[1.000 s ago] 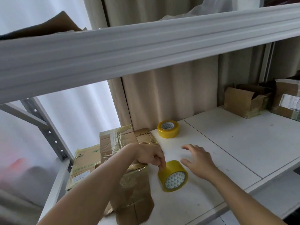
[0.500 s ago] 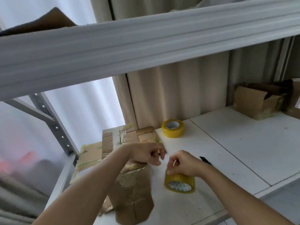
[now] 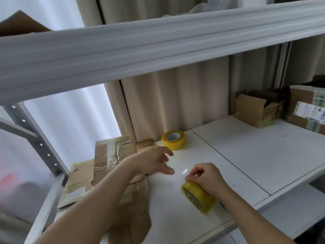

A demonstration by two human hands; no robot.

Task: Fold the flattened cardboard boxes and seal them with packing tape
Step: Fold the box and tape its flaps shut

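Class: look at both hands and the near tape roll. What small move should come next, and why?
Probably peel the tape end free. The right hand grips the near roll with fingers curled at its top edge, while the left hand hovers open beside the flattened box, ready to take the strip.

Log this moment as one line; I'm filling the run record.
stage: finding tape end | right hand: pinching at tape roll | left hand: open over flattened box | spare roll: untouched
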